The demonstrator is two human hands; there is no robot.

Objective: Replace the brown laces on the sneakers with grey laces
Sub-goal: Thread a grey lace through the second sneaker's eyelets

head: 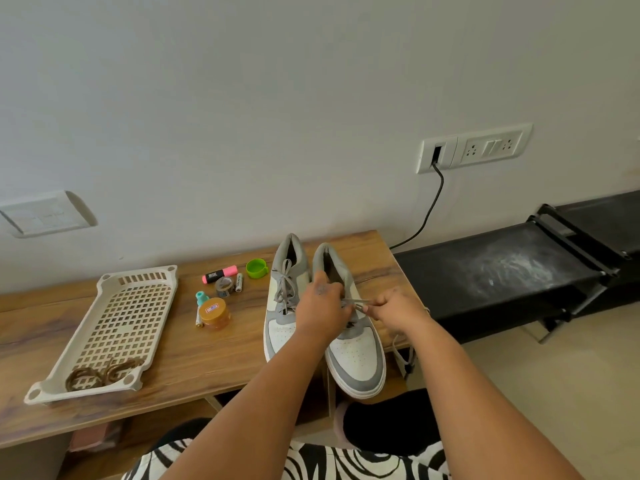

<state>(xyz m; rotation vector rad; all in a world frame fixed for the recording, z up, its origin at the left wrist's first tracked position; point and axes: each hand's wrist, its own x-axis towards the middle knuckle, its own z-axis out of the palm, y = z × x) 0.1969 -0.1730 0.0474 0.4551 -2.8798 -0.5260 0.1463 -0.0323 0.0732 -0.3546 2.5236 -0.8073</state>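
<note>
**Nearly done: grey lace on the second sneaker**

Now your right hand (394,306) pinches the flat grey lace (356,301), which runs crosswise toward nine o'clock, where your left hand (323,308) grips the white-and-grey right sneaker (356,355) on the wooden surface (194,362). Discarded brown laces (104,372) lie in the cream perforated tray (117,327), at nine o'clock from your hands.

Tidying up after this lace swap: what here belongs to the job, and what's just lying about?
Job: sneakers, grey lace, brown laces, tray.
Lying about: highlighter, green cap, tape roll, orange jar, teal bottle.
</note>
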